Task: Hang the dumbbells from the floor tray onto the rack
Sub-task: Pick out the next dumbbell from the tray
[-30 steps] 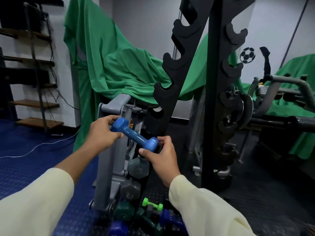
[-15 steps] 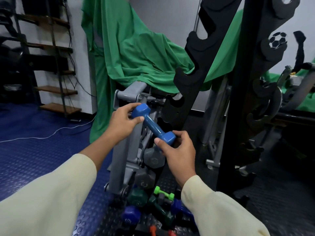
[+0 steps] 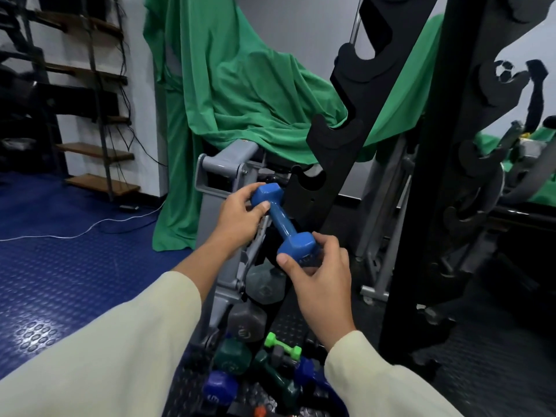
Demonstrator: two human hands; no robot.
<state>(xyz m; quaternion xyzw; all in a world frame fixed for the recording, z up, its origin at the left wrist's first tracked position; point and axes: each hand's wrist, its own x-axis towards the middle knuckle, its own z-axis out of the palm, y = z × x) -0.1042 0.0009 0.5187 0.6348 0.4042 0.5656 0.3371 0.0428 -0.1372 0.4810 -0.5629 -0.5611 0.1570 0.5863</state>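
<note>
Hands meet on one blue dumbbell (image 3: 284, 222), lifted clear of the floor and carried in front of the black rack (image 3: 340, 139). The left hand (image 3: 240, 218) curls its fingers and thumb round the upper, farther head; the right hand (image 3: 323, 278) pinches the lower, nearer head from underneath, thumb on the near face. Both grips are closed on the weight, neither released.

The dumbbell's long axis runs on a slant, from upper left by the left hand down to lower right by the right hand, so it is not yet level. The nearest empty notch (image 3: 310, 179) on the slanted rack arm lies just above and to the right of the upper head, very near it but apart. The matching notch on the other upright I cannot pick out with certainty.

To my eye the coming move turns on swinging that axis level and crosswise to the rack, so the handle can drop into the cradles. The left hand is nearer the notch and would likely lead.

Below, more dumbbells lie heaped at the rack's foot, among them a small green dumbbell (image 3: 282, 346); those remain to be hung.
</note>
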